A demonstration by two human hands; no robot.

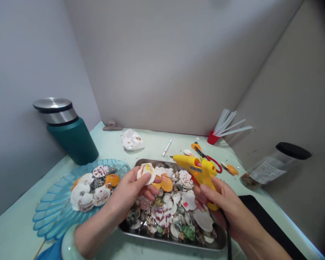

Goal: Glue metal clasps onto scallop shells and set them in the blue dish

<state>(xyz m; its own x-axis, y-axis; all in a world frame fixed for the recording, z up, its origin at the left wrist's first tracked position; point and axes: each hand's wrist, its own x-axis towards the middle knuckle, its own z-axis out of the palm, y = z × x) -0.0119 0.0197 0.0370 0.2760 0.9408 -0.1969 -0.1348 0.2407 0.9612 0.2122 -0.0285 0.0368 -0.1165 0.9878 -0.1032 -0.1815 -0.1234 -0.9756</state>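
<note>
A: Left hand [134, 187]?
B: Thumb and fingers closed on a white, fan-shaped shell [144, 170] with orange-yellow marks, centre of frame. Pinched near one edge, presumably to leave its face exposed.
A: Right hand [224, 196]?
B: Wrapped round the handle of a yellow plastic glue gun [189, 163], right of centre; indicator lit. Nozzle points frame-left, apart from the shell; likely keeps heat off the fingers.
A: Supplies?
B: Rectangular shiny metal tray [146, 235] of mixed shells [165, 216], lower centre, probably for short reach. Translucent white sticks [224, 123] lean in a small red cup [213, 138], right; keeps them gathered, I judge.
</note>
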